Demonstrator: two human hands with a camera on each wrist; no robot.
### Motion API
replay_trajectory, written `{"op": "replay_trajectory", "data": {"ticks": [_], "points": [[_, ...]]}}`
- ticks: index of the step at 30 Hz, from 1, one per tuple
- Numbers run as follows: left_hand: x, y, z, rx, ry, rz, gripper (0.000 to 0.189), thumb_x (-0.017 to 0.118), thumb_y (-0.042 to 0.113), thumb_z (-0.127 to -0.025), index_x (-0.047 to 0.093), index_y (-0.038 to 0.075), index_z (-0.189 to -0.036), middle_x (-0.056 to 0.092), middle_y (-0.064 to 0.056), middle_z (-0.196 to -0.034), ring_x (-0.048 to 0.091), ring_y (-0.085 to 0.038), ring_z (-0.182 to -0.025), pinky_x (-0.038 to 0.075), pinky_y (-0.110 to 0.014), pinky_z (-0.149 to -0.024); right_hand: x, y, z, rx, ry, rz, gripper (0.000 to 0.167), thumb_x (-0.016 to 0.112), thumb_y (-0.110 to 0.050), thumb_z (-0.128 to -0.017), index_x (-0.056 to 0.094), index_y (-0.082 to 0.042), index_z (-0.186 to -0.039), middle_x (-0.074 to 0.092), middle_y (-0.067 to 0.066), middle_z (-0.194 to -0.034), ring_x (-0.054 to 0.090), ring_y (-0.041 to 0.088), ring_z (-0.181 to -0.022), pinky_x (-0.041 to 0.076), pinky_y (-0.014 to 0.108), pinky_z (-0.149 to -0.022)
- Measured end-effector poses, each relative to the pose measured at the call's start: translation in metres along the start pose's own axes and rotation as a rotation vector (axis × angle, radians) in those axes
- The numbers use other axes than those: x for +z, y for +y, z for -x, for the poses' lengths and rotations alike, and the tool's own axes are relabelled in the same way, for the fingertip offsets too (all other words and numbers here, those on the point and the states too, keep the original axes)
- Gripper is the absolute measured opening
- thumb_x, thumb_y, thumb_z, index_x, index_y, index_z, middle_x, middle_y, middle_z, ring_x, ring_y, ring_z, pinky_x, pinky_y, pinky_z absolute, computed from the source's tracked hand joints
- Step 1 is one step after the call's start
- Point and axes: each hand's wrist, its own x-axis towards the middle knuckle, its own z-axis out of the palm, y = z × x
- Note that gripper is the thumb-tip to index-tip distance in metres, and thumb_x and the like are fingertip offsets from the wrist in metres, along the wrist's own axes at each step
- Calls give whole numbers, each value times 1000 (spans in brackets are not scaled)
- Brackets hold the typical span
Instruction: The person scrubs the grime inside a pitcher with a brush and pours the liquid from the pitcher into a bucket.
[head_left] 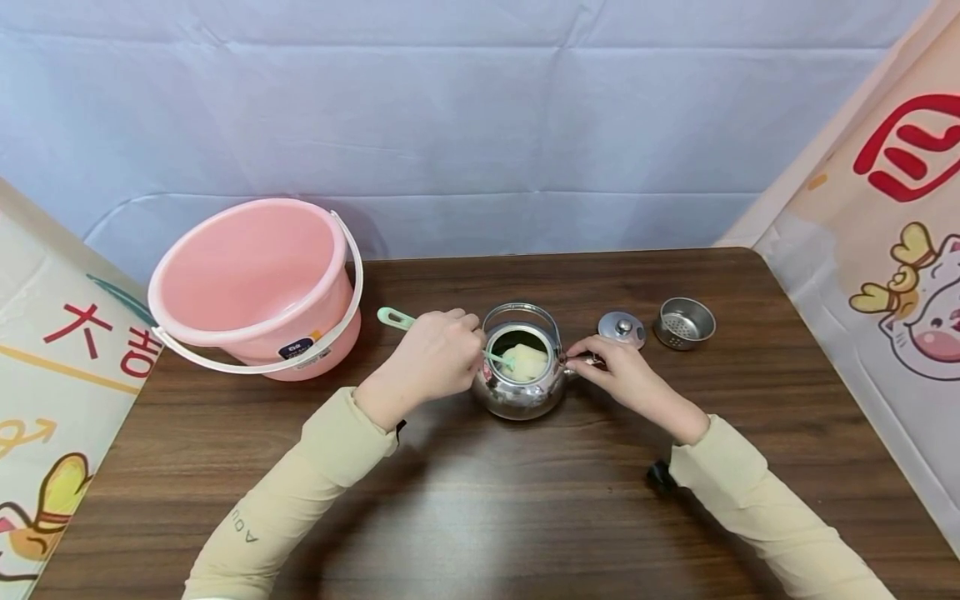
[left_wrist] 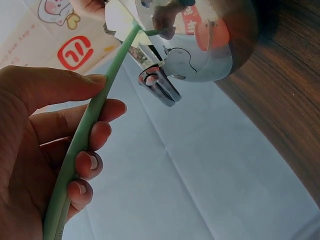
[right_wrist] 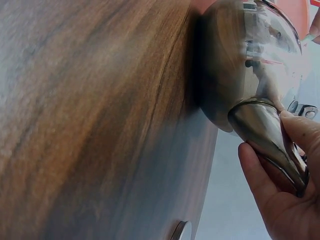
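A shiny steel teapot (head_left: 520, 404) stands uncovered on the table, its wire handle (head_left: 517, 307) raised at the back. My left hand (head_left: 442, 354) grips a green-handled cleaning brush (head_left: 395, 317); its pale cream head (head_left: 528, 363) sits in the teapot's mouth. In the left wrist view, the thumb presses along the green stick and the fingers curl round it. At the right side, my right hand (head_left: 622, 371) holds the teapot's spout (right_wrist: 267, 135) between thumb and fingers. How deep the brush head reaches is hidden.
A pink bucket (head_left: 255, 267) with a white handle stands at the left. Right of the teapot lie its knobbed lid (head_left: 614, 324) and a round perforated steel strainer (head_left: 686, 322). A pale cloth backdrop (head_left: 465, 125) hangs behind the wooden table (head_left: 480, 517).
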Motion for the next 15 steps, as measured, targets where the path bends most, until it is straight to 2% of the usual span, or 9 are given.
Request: {"op": "replay_trajectory", "data": {"ticks": [15], "points": [[-4, -2, -1, 6, 5, -45, 15, 58, 10, -67, 53, 12, -53, 47, 0, -57, 47, -20, -54, 36, -29, -43, 1, 1, 0, -11, 5, 4, 14, 63, -13, -85, 65, -5, -96, 66, 5, -93, 61, 19, -86, 48, 36, -73]]}}
